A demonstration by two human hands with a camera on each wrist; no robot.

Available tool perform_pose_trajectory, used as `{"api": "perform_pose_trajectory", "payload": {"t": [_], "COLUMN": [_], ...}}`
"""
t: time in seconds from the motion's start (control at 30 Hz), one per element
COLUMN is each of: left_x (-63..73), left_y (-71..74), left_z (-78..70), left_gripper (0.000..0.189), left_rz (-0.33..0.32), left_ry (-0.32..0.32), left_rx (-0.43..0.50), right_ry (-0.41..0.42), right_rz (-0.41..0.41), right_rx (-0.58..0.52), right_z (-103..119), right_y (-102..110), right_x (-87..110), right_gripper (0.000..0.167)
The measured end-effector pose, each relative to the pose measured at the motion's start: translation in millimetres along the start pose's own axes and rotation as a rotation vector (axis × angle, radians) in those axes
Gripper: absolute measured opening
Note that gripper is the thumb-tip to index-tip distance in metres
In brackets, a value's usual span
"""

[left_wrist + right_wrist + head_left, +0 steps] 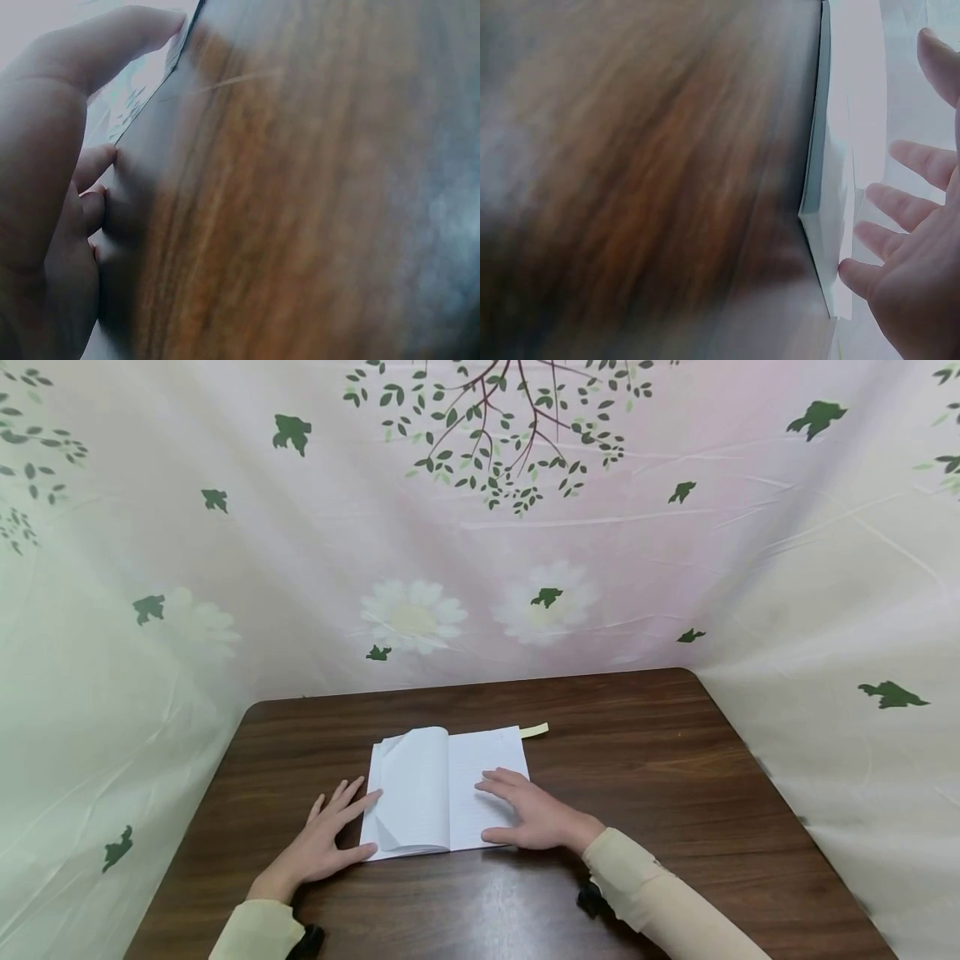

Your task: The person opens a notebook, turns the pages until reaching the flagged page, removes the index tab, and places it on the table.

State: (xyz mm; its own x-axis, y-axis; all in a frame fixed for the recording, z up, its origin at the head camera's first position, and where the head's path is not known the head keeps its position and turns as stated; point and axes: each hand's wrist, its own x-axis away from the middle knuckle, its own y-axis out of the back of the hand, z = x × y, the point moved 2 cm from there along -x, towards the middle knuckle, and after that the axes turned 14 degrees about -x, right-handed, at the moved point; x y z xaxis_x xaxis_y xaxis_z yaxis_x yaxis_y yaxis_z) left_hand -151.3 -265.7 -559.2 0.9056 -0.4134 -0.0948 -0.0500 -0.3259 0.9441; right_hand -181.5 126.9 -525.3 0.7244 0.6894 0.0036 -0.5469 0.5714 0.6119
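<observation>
A notebook (480, 760) lies spread on the table, its lined pages facing up and some left-hand leaves creased at the corners. My left hand (324, 843) is at its left side, fingers spread, with the thumb and index fingertip on the page edge. Over the right page my right hand (536, 814) extends with fingers apart. In the right wrist view those right fingers (900, 206) are loosely extended beside the thick page block (821, 165). The left thumb (135, 41) reaches across the notebook's edge in the left wrist view.
A pale yellow strip (535, 730) sticks out past the notebook's top right corner. The dark wood-grain table (637, 735) has rounded far corners. Printed fabric (450, 552) with leaves and flowers hangs behind it and along both sides.
</observation>
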Motion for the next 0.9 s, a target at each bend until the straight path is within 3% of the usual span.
{"api": "perform_pose_trajectory", "payload": {"t": [0.7, 0.9], "left_x": [0.0, -0.4], "left_y": [-1.5, -1.6], "left_z": [-3.4, -2.9], "left_gripper": [0.074, 0.076], "left_rz": [0.000, 0.003], "left_ry": [0.049, 0.042], "left_rx": [-0.027, -0.021], "right_ry": [-0.024, -0.030], "right_rz": [-0.057, -0.087], "right_rx": [0.000, 0.008], "right_z": [-8.8, -14.1], "right_y": [10.3, 17.0], "right_x": [9.8, 14.4], "right_gripper": [0.075, 0.081]}}
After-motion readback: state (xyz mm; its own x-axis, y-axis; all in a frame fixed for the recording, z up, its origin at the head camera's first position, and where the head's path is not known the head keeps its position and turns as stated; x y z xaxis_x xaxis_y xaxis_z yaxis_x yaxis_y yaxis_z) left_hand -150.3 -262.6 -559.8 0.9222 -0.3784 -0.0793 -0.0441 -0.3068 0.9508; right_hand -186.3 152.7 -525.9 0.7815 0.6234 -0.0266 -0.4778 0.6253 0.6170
